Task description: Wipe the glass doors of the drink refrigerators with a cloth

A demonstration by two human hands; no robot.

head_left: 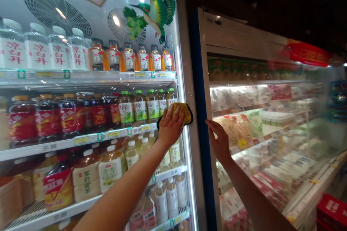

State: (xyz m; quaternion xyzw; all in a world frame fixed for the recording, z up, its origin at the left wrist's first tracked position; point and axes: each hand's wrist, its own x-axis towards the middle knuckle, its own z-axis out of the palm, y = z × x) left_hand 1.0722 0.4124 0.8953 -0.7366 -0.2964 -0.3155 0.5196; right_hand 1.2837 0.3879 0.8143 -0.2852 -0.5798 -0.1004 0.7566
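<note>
My left hand (pixel 170 124) lies over a yellow cloth (pixel 185 113) with a black border. It presses the cloth against the glass door (pixel 151 83) of a lit drinks fridge, close to the door's right edge. Behind the glass at that height stand green tea bottles (pixel 140 105). My right hand (pixel 219 140) is raised by the blue side panel (pixel 202 122) of the neighbouring chiller. Its fingers are apart and hold nothing. The fingertips are at the panel's edge; whether they touch it I cannot tell.
Shelves of water bottles (pixel 36 48), amber bottles (pixel 128 57) and red-labelled tea bottles (pixel 72 113) fill the fridge. An open-looking chiller (pixel 244 43) with packaged food stretches away on the right. A red box (pixel 332 209) sits at the lower right.
</note>
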